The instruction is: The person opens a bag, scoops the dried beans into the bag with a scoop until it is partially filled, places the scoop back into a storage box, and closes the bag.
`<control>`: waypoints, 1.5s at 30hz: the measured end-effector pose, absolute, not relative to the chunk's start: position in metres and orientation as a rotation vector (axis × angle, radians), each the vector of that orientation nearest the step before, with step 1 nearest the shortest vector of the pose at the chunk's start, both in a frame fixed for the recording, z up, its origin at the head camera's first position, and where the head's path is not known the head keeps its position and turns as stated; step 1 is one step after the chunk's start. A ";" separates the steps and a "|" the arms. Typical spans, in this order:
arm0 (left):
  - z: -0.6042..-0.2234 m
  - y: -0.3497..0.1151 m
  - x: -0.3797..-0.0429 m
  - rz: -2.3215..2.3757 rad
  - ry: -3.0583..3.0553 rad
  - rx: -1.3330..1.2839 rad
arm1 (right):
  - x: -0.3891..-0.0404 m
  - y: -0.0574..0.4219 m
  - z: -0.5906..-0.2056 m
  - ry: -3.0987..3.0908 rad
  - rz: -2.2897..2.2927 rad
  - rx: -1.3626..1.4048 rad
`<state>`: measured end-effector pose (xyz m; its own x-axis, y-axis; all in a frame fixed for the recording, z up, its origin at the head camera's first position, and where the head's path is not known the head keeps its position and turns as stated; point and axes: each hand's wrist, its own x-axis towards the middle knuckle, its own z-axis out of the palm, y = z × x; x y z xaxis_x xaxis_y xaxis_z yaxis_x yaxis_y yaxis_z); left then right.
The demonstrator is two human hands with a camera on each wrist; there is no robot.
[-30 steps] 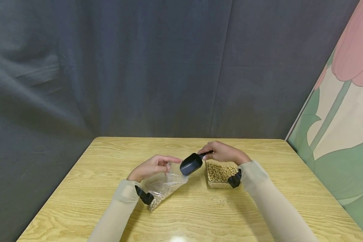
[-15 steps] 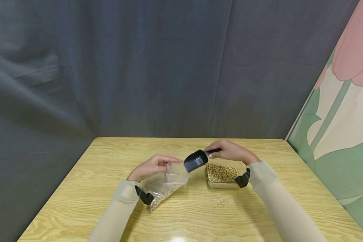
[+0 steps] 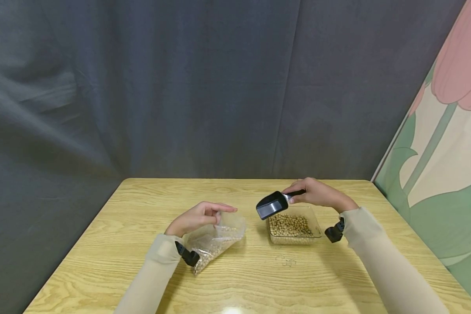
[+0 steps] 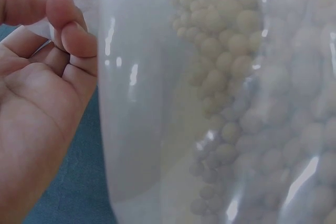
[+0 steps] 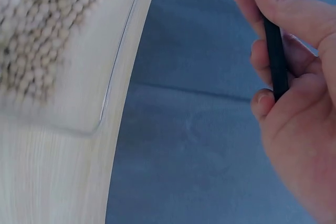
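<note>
My left hand (image 3: 199,217) pinches the edge of a clear plastic bag (image 3: 213,240) and keeps its mouth spread. In the left wrist view the bag's lower part bulges with round pale beans (image 4: 231,51), which look like soybeans. My right hand (image 3: 312,192) grips the handle of a black scoop (image 3: 272,205), its bowl tilted and with no beans showing in it. The scoop is over the left rim of a clear rectangular container (image 3: 296,240), which holds more of the beans (image 3: 288,224). In the right wrist view the fingers wrap the scoop's dark handle (image 5: 275,56).
The wooden table (image 3: 141,244) carries the bag at left of centre and the container to its right. A faint mark (image 3: 285,261) shows on the wood in front of the container. A dark curtain (image 3: 204,87) hangs behind, and a flower-patterned panel (image 3: 447,165) stands at the right.
My right hand has moved right with the scoop, away from the bag's mouth to above the container. The left hand and the bag have stayed in place.
</note>
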<state>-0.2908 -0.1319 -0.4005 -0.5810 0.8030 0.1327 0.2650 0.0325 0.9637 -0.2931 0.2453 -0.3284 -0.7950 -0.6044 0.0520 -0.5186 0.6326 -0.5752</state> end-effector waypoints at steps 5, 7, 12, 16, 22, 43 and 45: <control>-0.401 -0.132 -0.291 1.573 1.861 1.090 | -0.290 0.258 -0.324 2.749 -0.857 -0.954; -0.401 -0.132 -0.291 1.570 1.866 1.099 | -0.289 0.263 -0.323 2.771 -0.834 -0.960; -0.399 -0.132 -0.290 1.563 1.875 1.076 | -0.286 0.276 -0.320 2.819 -0.754 -1.006; -0.399 -0.132 -0.289 1.564 1.876 1.055 | -0.285 0.284 -0.318 2.838 -0.687 -1.059; -0.400 -0.132 -0.289 1.575 1.854 1.080 | -0.282 0.292 -0.314 2.859 -0.602 -1.111; -0.402 -0.133 -0.291 1.561 1.863 1.078 | -0.276 0.293 -0.316 2.882 -0.243 -1.190; -0.402 -0.133 -0.291 1.564 1.859 1.088 | -0.276 0.292 -0.316 2.896 -0.217 -1.166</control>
<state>-0.2909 -0.1327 -0.4020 -0.5717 0.8099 0.1310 0.2680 0.0334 0.9628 -0.2760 0.2922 -0.3159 -0.7223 -0.6904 0.0400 -0.6886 0.7128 -0.1332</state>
